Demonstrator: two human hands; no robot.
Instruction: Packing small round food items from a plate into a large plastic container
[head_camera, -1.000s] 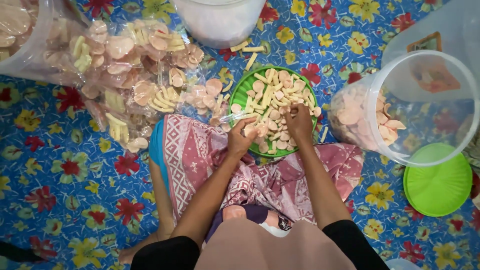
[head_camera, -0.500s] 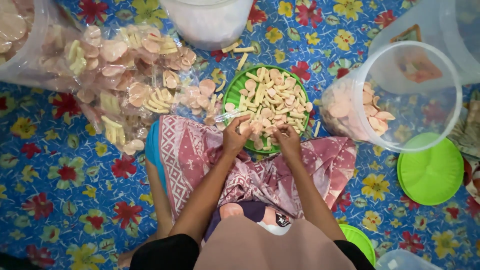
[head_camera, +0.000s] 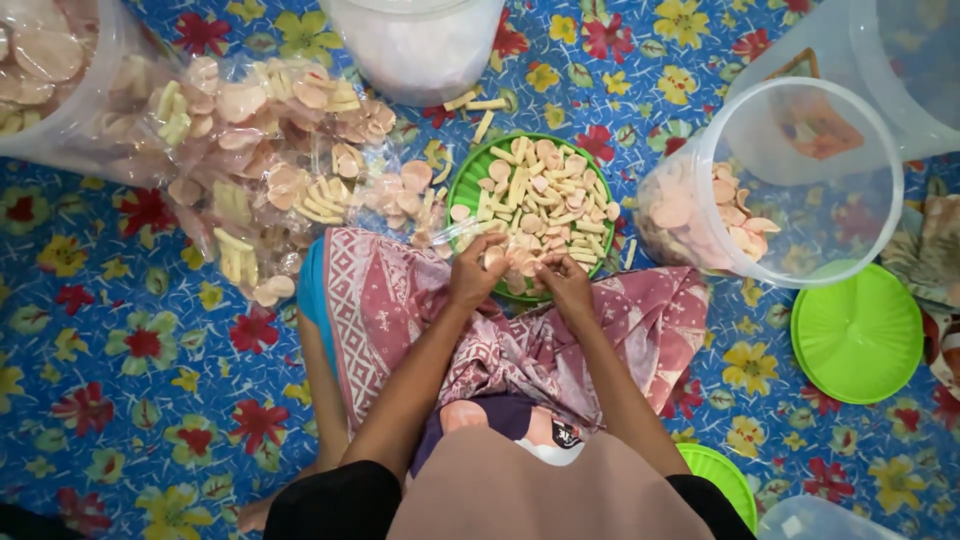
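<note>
Already partly filled, the clear jar (head_camera: 770, 180) holds pink crackers; both hands, left hand (head_camera: 475, 272) and right hand (head_camera: 565, 283), pinch crackers at the still-heaped green plate (head_camera: 462, 188).

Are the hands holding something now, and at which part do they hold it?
The left hand pinches a round pink cracker at its edge over the green plate. The right hand rests on the crackers; its grip cannot be told.

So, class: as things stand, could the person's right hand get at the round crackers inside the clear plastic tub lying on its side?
Probably yes. The right hand rests at the green plate, and the clear plastic tub lies just beside it, lidless, with nothing between them.
</note>
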